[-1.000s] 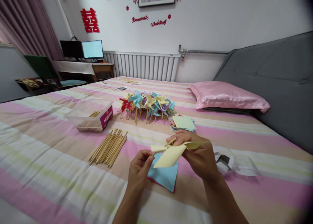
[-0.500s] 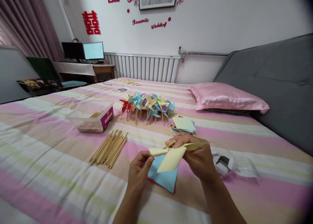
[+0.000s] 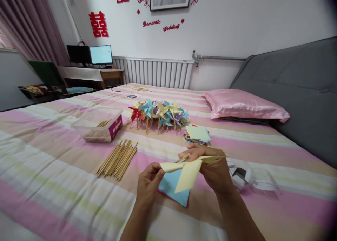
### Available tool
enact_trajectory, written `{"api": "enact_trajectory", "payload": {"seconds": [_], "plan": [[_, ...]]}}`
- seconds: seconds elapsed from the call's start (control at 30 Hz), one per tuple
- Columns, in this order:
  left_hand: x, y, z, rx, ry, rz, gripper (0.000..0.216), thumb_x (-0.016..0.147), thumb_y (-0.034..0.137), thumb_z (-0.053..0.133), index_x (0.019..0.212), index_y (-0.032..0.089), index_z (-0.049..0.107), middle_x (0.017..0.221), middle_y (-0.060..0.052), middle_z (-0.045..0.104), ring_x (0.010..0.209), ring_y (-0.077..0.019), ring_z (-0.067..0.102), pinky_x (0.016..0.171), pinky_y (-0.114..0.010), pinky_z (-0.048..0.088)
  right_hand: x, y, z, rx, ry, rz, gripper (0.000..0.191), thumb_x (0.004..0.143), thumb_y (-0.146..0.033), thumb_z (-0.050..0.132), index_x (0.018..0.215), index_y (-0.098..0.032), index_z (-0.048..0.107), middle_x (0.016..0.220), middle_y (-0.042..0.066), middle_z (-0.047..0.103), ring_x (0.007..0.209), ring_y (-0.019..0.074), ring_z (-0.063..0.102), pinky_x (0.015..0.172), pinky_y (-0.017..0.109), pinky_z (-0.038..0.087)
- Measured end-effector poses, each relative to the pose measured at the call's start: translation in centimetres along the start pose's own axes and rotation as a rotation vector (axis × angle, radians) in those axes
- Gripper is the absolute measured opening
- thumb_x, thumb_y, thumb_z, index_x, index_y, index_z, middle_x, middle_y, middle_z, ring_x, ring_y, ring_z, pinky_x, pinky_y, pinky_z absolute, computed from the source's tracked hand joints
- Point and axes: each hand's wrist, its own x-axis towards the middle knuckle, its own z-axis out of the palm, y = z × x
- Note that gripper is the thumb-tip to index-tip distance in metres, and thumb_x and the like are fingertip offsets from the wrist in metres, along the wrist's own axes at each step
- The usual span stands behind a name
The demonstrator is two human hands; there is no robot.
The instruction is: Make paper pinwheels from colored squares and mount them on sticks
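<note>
Head view. My left hand (image 3: pixel 149 185), lower centre of the frame, pinches the left tip of a yellow paper pinwheel (image 3: pixel 188 176) between thumb and forefinger. My right hand (image 3: pixel 214 167), right of centre, grips the same pinwheel from its right side, fingers bent around behind it; the exact contact of the thumb is hidden. The pinwheel is held between both hands, one broad blade hanging down toward me. A short stick-like piece (image 3: pixel 184 158) shows at its upper edge by my right fingertips; I cannot tell how it is fixed.

Below the pinwheel, a blue paper square (image 3: pixel 170 185) lies on the striped bedspread (image 3: pixel 79 192), red paper showing along its lower edge. Left of centre: a loose bundle of sticks (image 3: pixel 117 160). Above that, a clear plastic box (image 3: pixel 102 128) with a purple label, thin sticks inside. Centre of frame: a cluster of finished pinwheels (image 3: pixel 159 113) in red, blue, yellow and purple, on sticks. Just above my right hand: a stack of coloured paper squares (image 3: pixel 198 133), pale yellow uppermost. Right of my right wrist: a small white box (image 3: pixel 240 178) beside a clear plastic piece (image 3: pixel 264 180). Pink pillow (image 3: pixel 247 102), upper right, near the grey headboard (image 3: pixel 297 79).
</note>
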Motion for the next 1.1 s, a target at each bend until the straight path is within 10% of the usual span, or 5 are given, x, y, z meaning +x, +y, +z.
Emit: {"api": "enact_trajectory", "payload": {"seconds": [0.63,1.1], "plan": [[0.2,-0.2,-0.4,0.029,0.069,0.079,0.02,0.075,0.036,0.07,0.085,0.019,0.066,0.076,0.0,0.061,0.074,-0.0125,0.054,0.071,-0.023,0.043,-0.1,0.2,0.3,-0.153,0.123,-0.087,0.003,0.079,-0.02,0.069,0.078,-0.023,0.068,0.093,0.004,0.072,0.084,0.0182,0.069,0.078,0.033,0.055],[0.2,0.8,-0.6,0.109,0.128,0.102,0.02,0.072,0.035,0.072,0.083,0.018,0.071,0.076,-0.002,0.065,0.074,-0.0138,0.058,0.072,-0.023,0.044,-0.2,0.3,-0.2,-0.319,-0.029,-0.111,0.008,0.086,-0.023,0.06,0.089,-0.023,0.067,0.083,0.003,0.068,0.078,0.0177,0.063,0.067,0.029,0.051]]}}
